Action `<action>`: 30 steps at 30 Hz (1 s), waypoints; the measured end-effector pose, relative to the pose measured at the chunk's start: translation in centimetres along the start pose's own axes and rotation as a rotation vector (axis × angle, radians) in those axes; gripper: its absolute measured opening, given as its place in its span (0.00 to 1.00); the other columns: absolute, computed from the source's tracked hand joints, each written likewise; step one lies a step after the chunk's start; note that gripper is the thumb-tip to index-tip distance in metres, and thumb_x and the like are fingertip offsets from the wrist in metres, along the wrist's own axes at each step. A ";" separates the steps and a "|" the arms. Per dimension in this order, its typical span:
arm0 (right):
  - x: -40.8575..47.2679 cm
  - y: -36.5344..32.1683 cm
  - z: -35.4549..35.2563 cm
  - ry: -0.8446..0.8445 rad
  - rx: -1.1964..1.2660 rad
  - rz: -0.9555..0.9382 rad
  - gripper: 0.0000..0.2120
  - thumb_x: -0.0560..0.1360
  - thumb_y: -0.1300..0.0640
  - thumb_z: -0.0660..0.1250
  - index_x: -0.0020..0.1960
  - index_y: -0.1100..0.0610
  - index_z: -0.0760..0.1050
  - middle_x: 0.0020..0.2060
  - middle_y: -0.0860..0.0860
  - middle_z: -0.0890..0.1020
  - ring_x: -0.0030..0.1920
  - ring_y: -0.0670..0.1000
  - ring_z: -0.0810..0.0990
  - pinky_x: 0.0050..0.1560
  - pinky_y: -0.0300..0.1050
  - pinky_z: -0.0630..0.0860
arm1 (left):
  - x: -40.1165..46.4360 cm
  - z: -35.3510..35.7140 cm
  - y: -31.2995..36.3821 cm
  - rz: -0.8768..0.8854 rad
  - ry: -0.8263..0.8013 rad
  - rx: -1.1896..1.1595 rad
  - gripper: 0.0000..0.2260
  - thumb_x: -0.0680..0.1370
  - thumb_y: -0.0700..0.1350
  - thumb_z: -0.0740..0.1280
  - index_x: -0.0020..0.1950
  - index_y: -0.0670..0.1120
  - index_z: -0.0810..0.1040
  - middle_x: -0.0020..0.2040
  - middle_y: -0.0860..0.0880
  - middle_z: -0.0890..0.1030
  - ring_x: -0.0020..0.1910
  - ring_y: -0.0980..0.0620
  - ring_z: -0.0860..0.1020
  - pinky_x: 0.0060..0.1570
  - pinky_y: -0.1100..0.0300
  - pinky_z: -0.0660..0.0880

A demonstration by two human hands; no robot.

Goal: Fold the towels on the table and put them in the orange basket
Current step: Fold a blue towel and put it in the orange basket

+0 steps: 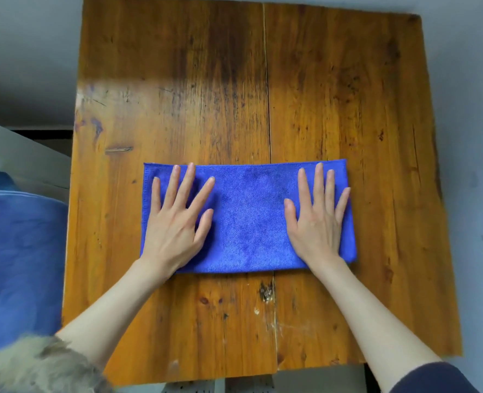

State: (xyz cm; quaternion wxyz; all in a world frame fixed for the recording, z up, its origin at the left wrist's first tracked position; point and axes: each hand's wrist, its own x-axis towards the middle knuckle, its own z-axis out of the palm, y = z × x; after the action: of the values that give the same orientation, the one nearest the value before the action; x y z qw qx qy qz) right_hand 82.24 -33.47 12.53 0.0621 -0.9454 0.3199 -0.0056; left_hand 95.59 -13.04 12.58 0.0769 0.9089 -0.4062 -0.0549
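Observation:
A blue towel [248, 219] lies folded into a long rectangle on the wooden table [234, 89], near the front half. My left hand [178, 217] presses flat on the towel's left part, fingers straight and spread. My right hand [316, 219] presses flat on its right part in the same way. Neither hand grips the cloth. The orange basket is not in view.
A blue fabric-covered object [19, 259] sits off the table's left edge, with a white surface [22, 154] behind it. A furry cuff [36, 367] shows at the bottom left. Grey floor surrounds the table.

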 end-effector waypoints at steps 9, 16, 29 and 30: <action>-4.0 -2.8 1.9 -0.065 -0.023 -0.155 0.28 0.77 0.42 0.52 0.74 0.50 0.59 0.75 0.54 0.59 0.75 0.55 0.54 0.72 0.62 0.47 | -3.6 1.0 -1.3 -0.007 -0.061 0.075 0.23 0.79 0.54 0.52 0.74 0.53 0.60 0.75 0.45 0.60 0.75 0.42 0.57 0.71 0.39 0.47; -4.2 -5.1 1.3 -0.044 0.013 -0.145 0.29 0.76 0.42 0.52 0.74 0.52 0.59 0.75 0.55 0.58 0.75 0.56 0.52 0.71 0.63 0.44 | -4.8 -1.1 -3.9 -0.401 0.170 -0.174 0.17 0.80 0.44 0.58 0.68 0.42 0.69 0.67 0.39 0.69 0.67 0.41 0.65 0.66 0.45 0.59; -2.5 -11.4 2.5 -0.087 -0.045 -0.248 0.28 0.76 0.42 0.52 0.74 0.49 0.60 0.75 0.54 0.60 0.75 0.56 0.55 0.69 0.68 0.47 | -2.4 -2.5 -4.1 -0.754 -0.021 -0.492 0.07 0.74 0.47 0.68 0.47 0.45 0.77 0.51 0.44 0.76 0.55 0.43 0.71 0.55 0.52 0.69; -2.3 -11.6 2.5 -0.089 -0.047 -0.234 0.28 0.76 0.42 0.52 0.74 0.49 0.60 0.75 0.54 0.60 0.75 0.56 0.55 0.69 0.68 0.46 | -2.0 -2.8 -4.2 -0.741 -0.020 -0.477 0.06 0.74 0.47 0.67 0.45 0.45 0.77 0.49 0.45 0.76 0.53 0.44 0.72 0.53 0.51 0.70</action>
State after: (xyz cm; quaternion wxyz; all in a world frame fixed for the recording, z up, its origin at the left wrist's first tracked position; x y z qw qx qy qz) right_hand 87.56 -22.64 11.53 0.0532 -0.9767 0.2045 0.0368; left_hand 97.79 -8.46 14.64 0.2558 0.9494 -0.0294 -0.1796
